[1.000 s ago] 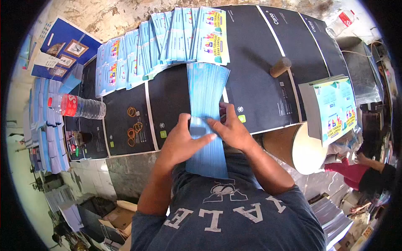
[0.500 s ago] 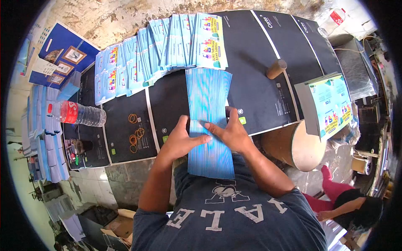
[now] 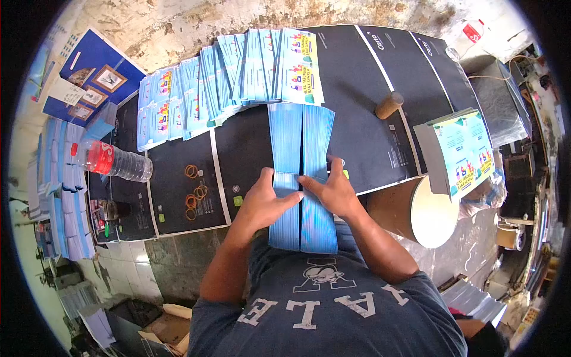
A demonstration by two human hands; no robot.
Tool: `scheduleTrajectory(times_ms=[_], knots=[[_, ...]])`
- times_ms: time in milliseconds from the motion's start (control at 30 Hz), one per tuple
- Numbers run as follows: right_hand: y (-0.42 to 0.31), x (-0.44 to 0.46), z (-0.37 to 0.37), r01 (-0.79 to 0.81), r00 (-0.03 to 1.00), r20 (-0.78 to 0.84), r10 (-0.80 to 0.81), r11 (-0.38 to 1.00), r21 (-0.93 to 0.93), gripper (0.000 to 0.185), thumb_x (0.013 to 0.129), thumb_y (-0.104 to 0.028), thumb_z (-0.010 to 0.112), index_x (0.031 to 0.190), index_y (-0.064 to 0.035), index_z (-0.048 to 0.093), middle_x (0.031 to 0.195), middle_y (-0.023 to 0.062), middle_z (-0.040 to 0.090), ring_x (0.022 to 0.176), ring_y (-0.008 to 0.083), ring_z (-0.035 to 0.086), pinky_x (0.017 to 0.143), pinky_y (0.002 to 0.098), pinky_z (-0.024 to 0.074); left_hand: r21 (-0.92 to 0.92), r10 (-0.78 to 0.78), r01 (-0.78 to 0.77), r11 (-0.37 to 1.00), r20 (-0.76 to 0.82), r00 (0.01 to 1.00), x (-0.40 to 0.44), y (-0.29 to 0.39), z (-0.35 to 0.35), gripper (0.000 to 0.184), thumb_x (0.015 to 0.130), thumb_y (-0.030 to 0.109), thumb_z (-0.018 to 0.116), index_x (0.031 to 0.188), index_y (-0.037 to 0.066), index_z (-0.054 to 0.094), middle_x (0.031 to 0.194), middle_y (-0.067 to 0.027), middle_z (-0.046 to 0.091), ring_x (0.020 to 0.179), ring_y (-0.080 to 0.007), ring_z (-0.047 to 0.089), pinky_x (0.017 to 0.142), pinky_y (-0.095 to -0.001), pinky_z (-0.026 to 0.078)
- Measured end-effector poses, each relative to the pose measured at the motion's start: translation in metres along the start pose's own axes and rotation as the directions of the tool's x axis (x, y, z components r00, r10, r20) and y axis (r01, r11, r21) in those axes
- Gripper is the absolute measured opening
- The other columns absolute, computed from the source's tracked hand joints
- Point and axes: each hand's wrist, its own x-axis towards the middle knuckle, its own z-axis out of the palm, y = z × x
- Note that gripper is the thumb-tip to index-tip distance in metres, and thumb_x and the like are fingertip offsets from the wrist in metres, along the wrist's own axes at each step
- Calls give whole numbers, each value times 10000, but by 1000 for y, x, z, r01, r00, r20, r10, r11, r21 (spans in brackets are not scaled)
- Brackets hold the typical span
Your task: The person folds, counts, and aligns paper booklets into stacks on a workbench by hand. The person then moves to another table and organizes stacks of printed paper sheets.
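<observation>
A long stack of blue-edged booklets [image 3: 285,220] lies across the black table's front edge, parted lengthwise by a dark gap into two bundles. My left hand [image 3: 266,202] grips the left bundle, thumb on top and fingers at its outer side. Around the right bundle [image 3: 317,140] my right hand [image 3: 331,191] is closed, its thumb near the gap. Beyond the bundles, fanned booklets with blue and yellow covers [image 3: 300,68] spread leftward along the back of the table.
On the table [image 3: 357,143] are a wooden cylinder [image 3: 389,105], a booklet stack [image 3: 461,152], a plastic bottle [image 3: 113,160] and rubber bands [image 3: 195,195]. A round drum [image 3: 433,211] stands below the right edge. Part of another person [image 3: 476,330] shows at lower right.
The single stack has parted into two bundles, with my right hand and its bundle shifted slightly right. The other person has moved down toward the lower edge, mostly out of sight.
</observation>
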Motion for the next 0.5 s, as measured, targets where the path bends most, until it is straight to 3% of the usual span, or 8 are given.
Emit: scheduleTrajectory(times_ms=[100, 267, 333, 367, 433, 500], knots=[[1, -5, 2, 125, 984, -122, -130, 991, -46, 897, 823, -445, 807, 1355, 136, 377, 1183, 373, 610, 1146, 460, 628, 988, 456, 489, 72, -9, 15, 997, -79, 997, -11, 18, 8, 540, 853, 279, 795, 1217, -18, 527, 1097, -171, 682, 1006, -241, 679, 894, -368, 526], [8, -4, -7, 157, 981, -104, -166, 983, -91, 825, 825, -424, 798, 1322, 110, 415, 1165, 375, 624, 1087, 492, 642, 931, 483, 514, -83, 111, -118, 989, -91, 990, -12, 0, 17, 593, 861, 276, 733, 1301, -32, 481, 1149, -232, 665, 1054, -343, 684, 924, -414, 521], [4, -6, -7, 147, 981, -102, -164, 977, -152, 771, 831, -389, 772, 1303, 101, 408, 1164, 387, 615, 1070, 505, 643, 915, 489, 526, 170, 123, -69, 983, -330, 936, -10, -2, 25, 676, 887, 333, 704, 1364, -41, 403, 1208, -283, 637, 1095, -417, 664, 949, -459, 506], [0, -5, -2, 156, 981, -94, -171, 976, -152, 771, 831, -389, 772, 1303, 101, 408, 1164, 387, 615, 1070, 505, 643, 915, 489, 526, 170, 118, -63, 983, -339, 933, -11, -2, 28, 676, 887, 333, 704, 1364, -41, 403, 1208, -283, 637, 1095, -417, 664, 949, -459, 506], [-5, -3, 5, -76, 991, -127, 42, 957, -279, 710, 837, -336, 738, 1286, 88, 387, 1138, 396, 618, 1046, 525, 639, 897, 505, 531, 220, -54, 140, 965, -355, 933, -9, 18, 29, 702, 906, 362, 677, 1377, -46, 355, 1257, -332, 600, 1114, -473, 641, 967, -493, 491], [9, 0, 5, -10, 987, -156, -36, 960, -281, 657, 836, -282, 718, 1273, 63, 370, 1113, 400, 619, 1017, 550, 629, 884, 520, 533, 197, -77, 169, 966, -408, 910, -4, 16, 30, 651, 901, 347, 705, 1325, -43, 401, 1227, -340, 611, 1094, -492, 643, 948, -488, 501]])
